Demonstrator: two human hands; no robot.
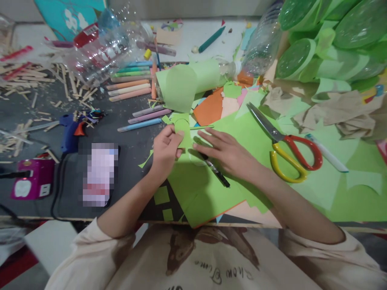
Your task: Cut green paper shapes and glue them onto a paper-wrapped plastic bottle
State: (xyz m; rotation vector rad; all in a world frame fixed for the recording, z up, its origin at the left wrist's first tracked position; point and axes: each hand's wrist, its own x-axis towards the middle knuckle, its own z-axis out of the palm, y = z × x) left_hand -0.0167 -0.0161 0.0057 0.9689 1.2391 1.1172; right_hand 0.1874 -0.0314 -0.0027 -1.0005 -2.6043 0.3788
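Note:
My left hand (167,149) pinches a small piece of light green paper (185,139) between thumb and fingers; a curved line shows near its top. Beside it, my right hand (226,151) lies with fingers stretched out over the green sheets (199,189). A black pen (218,174) rests on the sheets under my right hand, partly hidden by the fingers. A thin green strip (202,127) lies just beyond my right fingertips. To the right, scissors (279,139) with one red and one yellow handle lie with the blades slightly apart.
A bottle wrapped in pale green paper (205,76) lies behind my hands. Coloured pens (130,86), a blue glue gun (70,131) with a cord and a phone (99,175) are leftward. Green bottle pieces (329,60) and crumpled brown paper (338,110) stand at right.

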